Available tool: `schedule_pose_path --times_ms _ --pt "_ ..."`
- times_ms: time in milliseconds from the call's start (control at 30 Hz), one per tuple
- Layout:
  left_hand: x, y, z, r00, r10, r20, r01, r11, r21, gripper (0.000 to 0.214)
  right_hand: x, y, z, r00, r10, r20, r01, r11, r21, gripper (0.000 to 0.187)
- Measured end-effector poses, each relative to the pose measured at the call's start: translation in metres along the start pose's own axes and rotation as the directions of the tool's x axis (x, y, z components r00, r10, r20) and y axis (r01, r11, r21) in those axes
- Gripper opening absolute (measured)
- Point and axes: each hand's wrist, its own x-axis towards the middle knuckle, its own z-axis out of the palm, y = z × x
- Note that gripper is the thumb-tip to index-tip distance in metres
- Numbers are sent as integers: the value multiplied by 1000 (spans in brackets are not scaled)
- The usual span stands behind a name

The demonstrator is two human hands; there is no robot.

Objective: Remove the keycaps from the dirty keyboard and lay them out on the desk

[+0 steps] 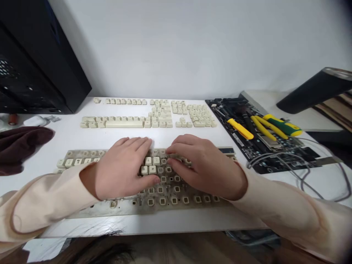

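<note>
Straight ahead lies a keyboard base (pixel 159 209), dirty and grey-beige, with many bare square key sockets. Across its left half rests my left hand (pixel 123 167), palm down, fingers stretched forward and thumb out to the side; it is open. Beige keycaps (pixel 152 169) are seated just right of its fingers, and others (pixel 77 161) show left of the wrist. Over the right half is my right hand (pixel 200 165), its fingers curved leftward, with index finger and thumb tips slightly apart above the sockets. No held thing shows there. Both palms hide parts of the base.
Loose keycaps lie in rows behind the base, including a long space bar (pixel 125 123). At right, a circuit board (pixel 242 146) carries a yellow-handled screwdriver (pixel 240 128), pliers (pixel 265 126) and grey cables (pixel 299 159). A black computer case (pixel 35 62) and dark cloth (pixel 24 145) stand left.
</note>
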Motion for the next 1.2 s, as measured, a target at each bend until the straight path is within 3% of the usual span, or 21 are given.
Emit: schedule_pose_path --times_ms 133,233,533,833,1200 --pt "-2 2 5 996 -83 -15 83 997 11 67 19 -19 10 963 148 225 -108 978 -180 18" --pt "-2 2 7 996 -93 -16 93 996 -14 65 23 -28 17 944 195 265 -120 955 -272 24" --pt "-3 8 3 992 -120 33 120 993 -16 46 29 -50 25 934 315 170 -205 860 -467 26" --pt "-1 8 1 988 -149 33 149 989 -20 65 42 -43 40 888 460 13 -406 798 -445 37" --pt "-3 7 3 987 -163 8 163 986 -28 63 37 -33 60 919 391 -44 -364 800 -477 39"
